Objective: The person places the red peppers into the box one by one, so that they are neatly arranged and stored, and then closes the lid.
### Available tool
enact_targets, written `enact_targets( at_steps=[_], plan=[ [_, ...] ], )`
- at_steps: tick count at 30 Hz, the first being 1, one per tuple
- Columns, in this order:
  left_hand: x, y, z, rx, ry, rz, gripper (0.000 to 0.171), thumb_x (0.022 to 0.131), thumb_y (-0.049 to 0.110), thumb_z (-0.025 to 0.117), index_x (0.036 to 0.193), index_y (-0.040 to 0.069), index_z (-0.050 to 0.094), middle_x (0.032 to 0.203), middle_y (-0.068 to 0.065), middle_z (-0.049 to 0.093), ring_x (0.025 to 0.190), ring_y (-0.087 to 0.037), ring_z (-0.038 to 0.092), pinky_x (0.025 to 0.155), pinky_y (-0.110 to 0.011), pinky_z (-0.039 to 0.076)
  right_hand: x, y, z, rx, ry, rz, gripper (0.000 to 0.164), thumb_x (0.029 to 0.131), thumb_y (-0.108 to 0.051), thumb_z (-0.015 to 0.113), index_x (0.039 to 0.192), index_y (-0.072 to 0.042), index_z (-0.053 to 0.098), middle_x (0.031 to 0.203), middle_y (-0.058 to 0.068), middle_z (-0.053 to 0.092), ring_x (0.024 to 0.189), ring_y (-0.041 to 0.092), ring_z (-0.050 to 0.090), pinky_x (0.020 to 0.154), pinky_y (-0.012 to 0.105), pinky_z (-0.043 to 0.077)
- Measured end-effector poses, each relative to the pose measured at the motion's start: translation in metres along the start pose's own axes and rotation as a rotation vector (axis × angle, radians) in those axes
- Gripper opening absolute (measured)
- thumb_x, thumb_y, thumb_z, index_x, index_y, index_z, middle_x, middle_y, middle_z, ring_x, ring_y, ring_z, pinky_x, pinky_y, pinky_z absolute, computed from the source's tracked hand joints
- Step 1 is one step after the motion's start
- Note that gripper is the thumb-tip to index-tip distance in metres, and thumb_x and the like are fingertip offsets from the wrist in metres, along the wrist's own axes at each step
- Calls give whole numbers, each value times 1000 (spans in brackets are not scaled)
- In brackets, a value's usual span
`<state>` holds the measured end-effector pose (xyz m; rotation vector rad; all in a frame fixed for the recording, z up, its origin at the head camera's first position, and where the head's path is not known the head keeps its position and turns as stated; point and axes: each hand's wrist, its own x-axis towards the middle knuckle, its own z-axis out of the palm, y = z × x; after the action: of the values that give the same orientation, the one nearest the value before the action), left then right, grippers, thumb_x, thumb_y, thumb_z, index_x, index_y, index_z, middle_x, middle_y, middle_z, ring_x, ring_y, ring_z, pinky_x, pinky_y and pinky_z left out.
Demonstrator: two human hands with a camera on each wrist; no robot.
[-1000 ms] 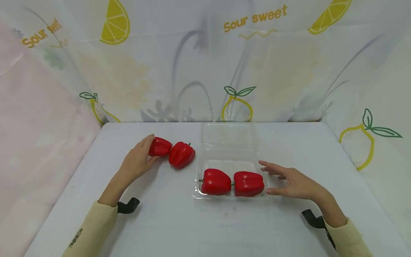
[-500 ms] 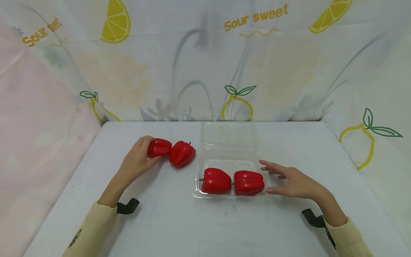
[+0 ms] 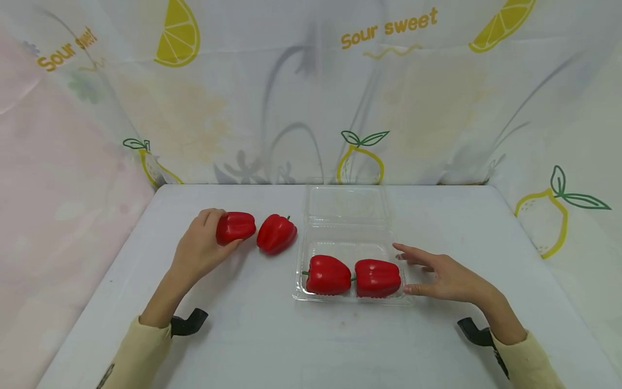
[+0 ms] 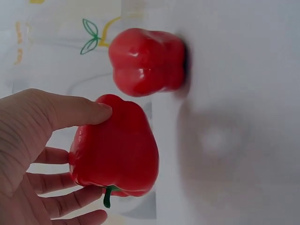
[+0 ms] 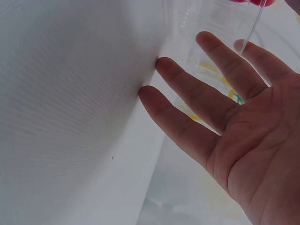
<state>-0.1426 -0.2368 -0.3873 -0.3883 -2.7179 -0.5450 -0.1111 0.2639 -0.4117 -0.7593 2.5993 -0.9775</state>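
Observation:
My left hand (image 3: 200, 248) grips a red bell pepper (image 3: 236, 227) between thumb and fingers at the table's left. In the left wrist view this bell pepper (image 4: 117, 147) shows its green stem and hangs above the white surface. Just right of it lies another red bell pepper (image 3: 276, 234), a small gap apart. Two more, a left bell pepper (image 3: 328, 275) and a right bell pepper (image 3: 378, 278), lie side by side along the near side of a clear plastic clamshell box (image 3: 350, 237). My right hand (image 3: 449, 276) is spread beside the box's right edge, holding nothing.
The box's transparent lid (image 3: 346, 204) lies folded back toward the rear of the white table (image 3: 272, 346). A printed cloth (image 3: 418, 108) with lemons hangs behind and at both sides. Black wrist mounts (image 3: 189, 323) jut from the sleeves.
My left hand has drawn the gripped bell pepper left and slightly nearer me, opening a gap from the neighbouring pepper. The right hand stays at the box.

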Motion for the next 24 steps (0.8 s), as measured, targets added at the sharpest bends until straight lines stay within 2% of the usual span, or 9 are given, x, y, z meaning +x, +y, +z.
enact_targets(
  at_steps=[8, 17, 24],
  plan=[
    [-4, 18, -12, -7, 32, 14, 70, 65, 14, 91, 122, -2, 52, 119, -23, 53, 103, -40, 54, 71, -58, 56, 0, 1, 0, -7, 6, 7, 82, 83, -42, 77, 151, -15, 39, 132, 10, 60, 118, 32, 58, 90, 54, 52],
    [-5, 43, -20, -17, 111, 137, 65, 67, 19, 89, 118, -2, 55, 115, -20, 55, 97, -34, 58, 69, -50, 58, -1, -2, -1, -5, -3, 19, 83, 83, -42, 76, 151, -16, 38, 133, 11, 60, 119, 34, 57, 90, 56, 51],
    [-2, 60, -18, -39, 109, 166, 65, 68, 23, 90, 119, -1, 56, 117, -18, 56, 100, -32, 58, 71, -48, 59, -1, -1, 0, 1, 0, 20, 83, 83, -42, 76, 152, -16, 37, 133, 11, 60, 120, 34, 57, 90, 56, 51]
  ],
)
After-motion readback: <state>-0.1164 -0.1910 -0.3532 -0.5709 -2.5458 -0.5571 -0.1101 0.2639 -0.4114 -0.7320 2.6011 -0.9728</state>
